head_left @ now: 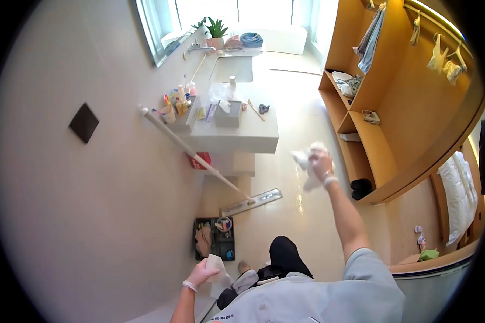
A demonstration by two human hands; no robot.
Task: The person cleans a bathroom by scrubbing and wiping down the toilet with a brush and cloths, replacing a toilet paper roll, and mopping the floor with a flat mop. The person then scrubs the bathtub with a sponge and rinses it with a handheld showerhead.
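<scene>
Head camera: what is the largest thing it catches around you?

– To my right, the open wooden wardrobe (399, 107), with clothes hanging inside it and dark shoes (361, 188) low down at its front edge. Over on my left, a white counter (260, 132) juts out from the wall.

– And after those?

– A long-handled mop (221, 176), slanting down from beside the wall, its flat head near the counter. Then a black caddy (214, 245) split into compartments, sitting just beside that mop head. Smaller again, a grey box (229, 116) on the counter, close to some bottles.

– Your hands?

– Well apart. My right hand (322, 164) is stretched out between counter and wardrobe, fingers closed around a white cloth (302, 159); it's blurred, so I can't make out its folds. My left hand (199, 272) is lower, near the caddy, pinching a pale sheet (216, 266) between thumb and fingers. Whether that one is paper or fabric, I can't tell.
</scene>
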